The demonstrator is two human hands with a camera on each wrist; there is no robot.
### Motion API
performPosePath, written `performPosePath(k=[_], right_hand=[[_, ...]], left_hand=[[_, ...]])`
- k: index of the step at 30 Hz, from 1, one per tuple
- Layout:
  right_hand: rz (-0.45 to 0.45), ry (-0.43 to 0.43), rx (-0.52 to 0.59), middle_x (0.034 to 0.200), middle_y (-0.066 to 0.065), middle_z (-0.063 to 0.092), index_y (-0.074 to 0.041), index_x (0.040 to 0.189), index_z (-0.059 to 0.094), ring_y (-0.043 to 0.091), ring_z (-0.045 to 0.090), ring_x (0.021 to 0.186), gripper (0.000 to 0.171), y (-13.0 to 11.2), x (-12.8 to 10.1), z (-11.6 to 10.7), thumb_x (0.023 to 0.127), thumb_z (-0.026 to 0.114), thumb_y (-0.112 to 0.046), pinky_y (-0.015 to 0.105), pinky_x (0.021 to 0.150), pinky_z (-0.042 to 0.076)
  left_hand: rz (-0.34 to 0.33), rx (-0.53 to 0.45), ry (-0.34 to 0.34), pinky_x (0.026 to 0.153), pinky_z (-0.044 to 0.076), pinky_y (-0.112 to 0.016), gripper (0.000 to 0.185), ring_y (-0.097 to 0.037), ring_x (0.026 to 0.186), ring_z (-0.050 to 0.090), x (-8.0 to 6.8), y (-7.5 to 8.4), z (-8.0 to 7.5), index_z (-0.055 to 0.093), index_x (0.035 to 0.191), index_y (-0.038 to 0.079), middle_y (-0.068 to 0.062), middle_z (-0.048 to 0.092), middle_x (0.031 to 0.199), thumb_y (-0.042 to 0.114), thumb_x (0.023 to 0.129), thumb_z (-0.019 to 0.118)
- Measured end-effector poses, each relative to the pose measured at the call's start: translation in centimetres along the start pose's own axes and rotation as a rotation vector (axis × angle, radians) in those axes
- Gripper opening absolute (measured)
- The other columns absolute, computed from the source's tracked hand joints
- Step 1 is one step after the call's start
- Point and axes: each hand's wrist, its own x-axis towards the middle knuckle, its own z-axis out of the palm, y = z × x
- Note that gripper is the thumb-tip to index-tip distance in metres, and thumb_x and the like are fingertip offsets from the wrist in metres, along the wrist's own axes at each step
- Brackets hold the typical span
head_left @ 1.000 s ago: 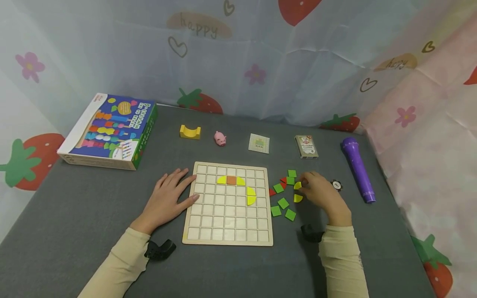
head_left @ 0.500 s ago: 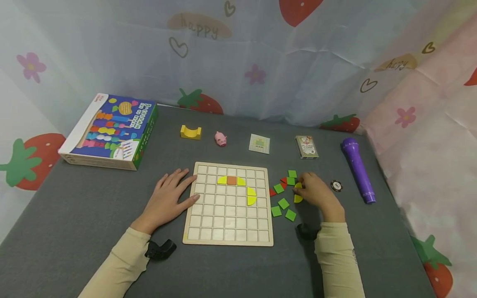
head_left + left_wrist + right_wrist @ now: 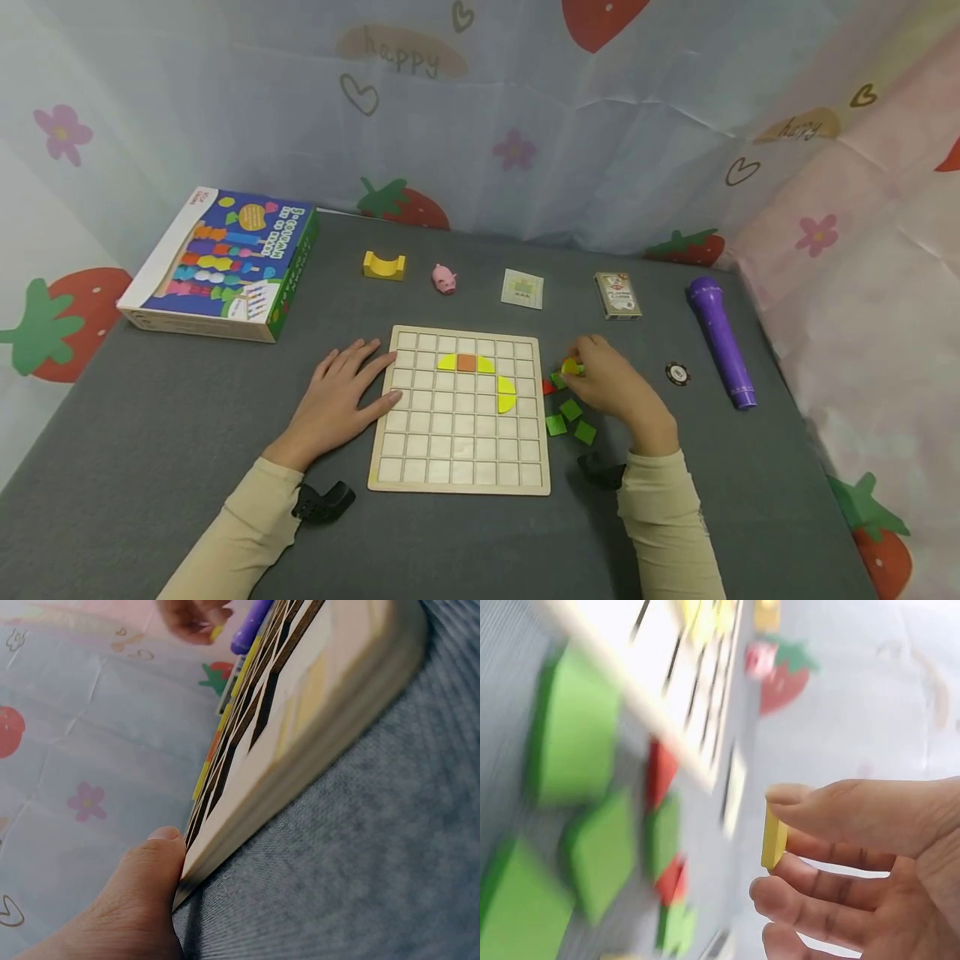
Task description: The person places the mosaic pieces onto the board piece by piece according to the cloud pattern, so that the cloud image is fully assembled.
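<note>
A wooden grid board (image 3: 427, 423) lies on the dark cloth in the head view, bearing an orange-red square tile (image 3: 466, 363) and several yellow quarter-circle tiles (image 3: 506, 394). Spread beside its left edge is my left hand (image 3: 333, 404), index fingertip and thumb touching the rim; the thumb (image 3: 150, 881) shows at the edge in the left wrist view. Right of the board, my right hand (image 3: 618, 392) pinches a yellow quarter-circle tile (image 3: 774, 838) between thumb and fingers, raised over the loose tiles. Several green square tiles (image 3: 571, 409) and a red tile (image 3: 548, 387) lie there, some hidden by the hand.
Along the back are a game box (image 3: 225, 262), a yellow curved block (image 3: 383, 266), a pink pig (image 3: 443, 279), a pattern card (image 3: 522, 289) and a playing-card box (image 3: 618, 296). A round chip (image 3: 677, 373) and purple tube (image 3: 722, 342) lie at right.
My right hand has taken up a yellow quarter-circle tile and moved left with it toward the board. My left hand and the board have stayed in place.
</note>
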Motion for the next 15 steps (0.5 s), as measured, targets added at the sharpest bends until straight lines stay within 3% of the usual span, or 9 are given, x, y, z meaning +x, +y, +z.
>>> performPosePath(k=[8,15], right_hand=[[-0.179,-0.040,-0.040,0.113,0.014,0.054,0.000,0.117,0.054,0.023,0.057,0.096,0.032,-5.9,1.9,1.5,0.093,0.064,-0.019,0.036,0.079,0.051],[-0.245,-0.122,-0.058,0.108,0.009,0.054,-0.002,0.113,0.056,0.018,0.055,0.086,0.027,-9.5,4.3,3.7,0.091,0.064,-0.016,0.031,0.077,0.050]], left_hand=[[0.001,0.003,0.008,0.115,0.012,-0.057,0.066,-0.033,0.144,0.022,-0.1,0.0,-0.1,0.042,0.146,0.020,-0.012,0.033,0.153,0.055,0.092,0.054],[0.001,0.009,0.001,0.115,0.012,-0.057,0.066,-0.033,0.144,0.022,0.0,0.1,-0.1,0.042,0.146,0.021,-0.012,0.033,0.153,0.056,0.092,0.054]])
